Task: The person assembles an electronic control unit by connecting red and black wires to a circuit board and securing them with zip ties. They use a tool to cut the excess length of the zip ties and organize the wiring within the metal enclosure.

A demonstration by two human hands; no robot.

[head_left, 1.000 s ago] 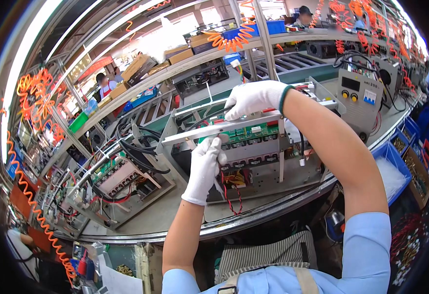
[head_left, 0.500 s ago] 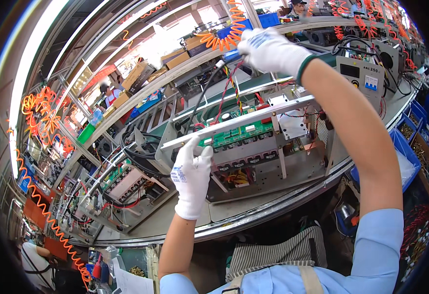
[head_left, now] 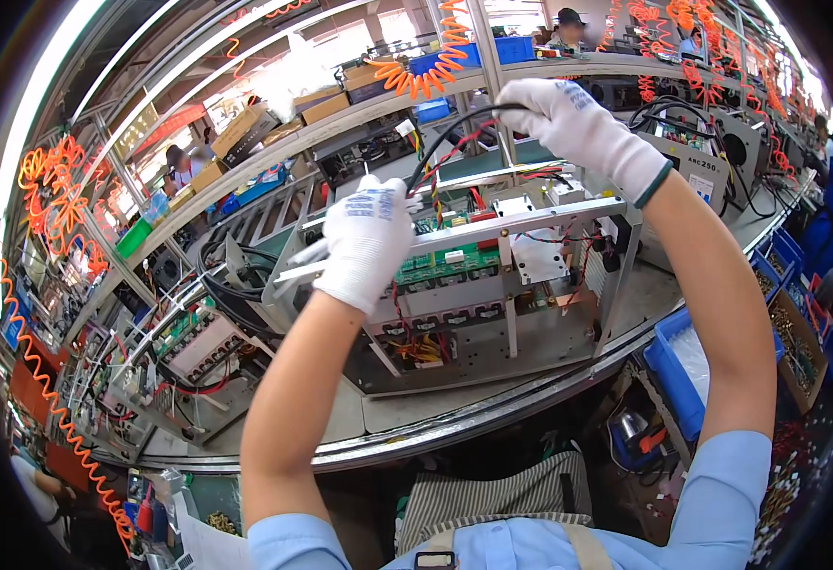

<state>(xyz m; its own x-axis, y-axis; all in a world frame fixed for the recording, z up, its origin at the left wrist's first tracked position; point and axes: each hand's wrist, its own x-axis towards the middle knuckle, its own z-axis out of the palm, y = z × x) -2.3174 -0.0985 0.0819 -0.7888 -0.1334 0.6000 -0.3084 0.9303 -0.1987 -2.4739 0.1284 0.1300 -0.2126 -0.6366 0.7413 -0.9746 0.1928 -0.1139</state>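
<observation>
Both my hands wear white knitted gloves. My right hand (head_left: 578, 128), raised above the open metal chassis (head_left: 454, 353), pinches a black cable (head_left: 456, 122). The cable arches leftward and down to my left hand (head_left: 371, 233), whose fingers close round its lower part; the exact grip is partly hidden. Beneath my left wrist runs the silver top rail (head_left: 492, 227) of the chassis. Inside it lie a green circuit board (head_left: 445, 268), black components in a row and yellow wires (head_left: 424, 350). Thin red wires (head_left: 464, 142) rise beside the cable.
Another open chassis (head_left: 205, 353) stands at the left, and a grey-panelled machine (head_left: 697, 171) at the right. Blue bins (head_left: 675, 370) hang beyond the bench's front edge. Orange coiled hoses (head_left: 440, 57) dangle overhead. A person in a cap (head_left: 568, 33) is across the bench.
My left hand has risen from the rail's left end to the black cable. My right hand has come lower and right, now with the cable stretched toward my left hand.
</observation>
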